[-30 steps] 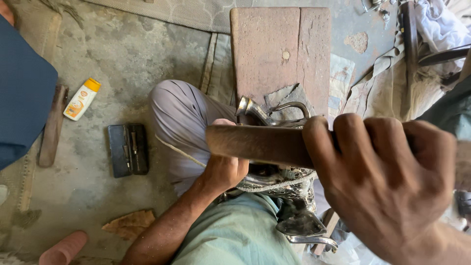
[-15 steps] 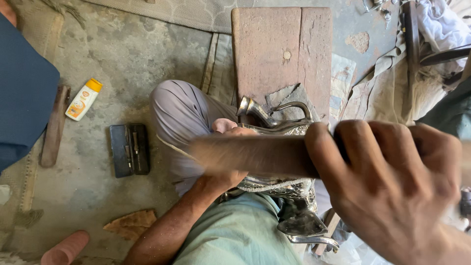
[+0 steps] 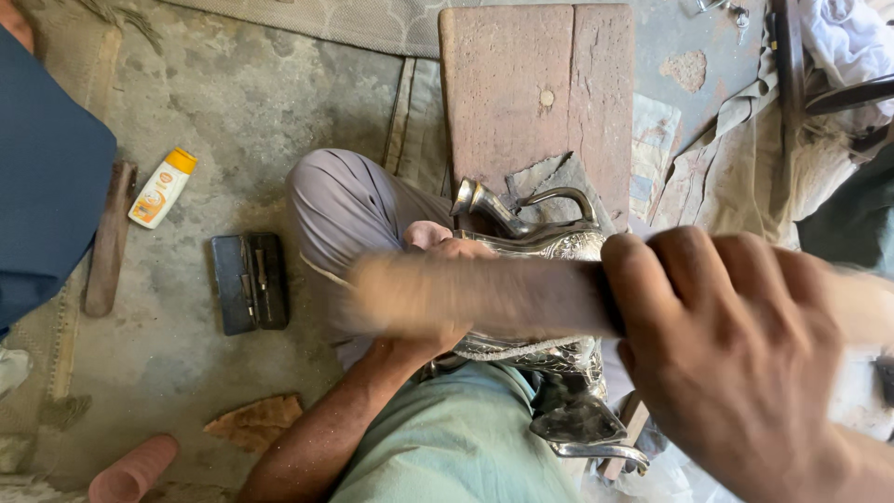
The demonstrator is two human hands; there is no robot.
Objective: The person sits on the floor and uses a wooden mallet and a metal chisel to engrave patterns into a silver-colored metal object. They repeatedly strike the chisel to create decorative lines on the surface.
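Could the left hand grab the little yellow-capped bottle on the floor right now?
Probably not right away. The left hand is busy steadying the silver jug on the lap, and the bottle lies off to the side past the bent knee. Nothing blocks the floor between them, though.

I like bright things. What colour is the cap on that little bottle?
Orange, on a white bottle; head view.

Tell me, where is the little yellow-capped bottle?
In the head view, the little bottle lies on the stone floor at the left, between a wooden stick and a dark flat case.
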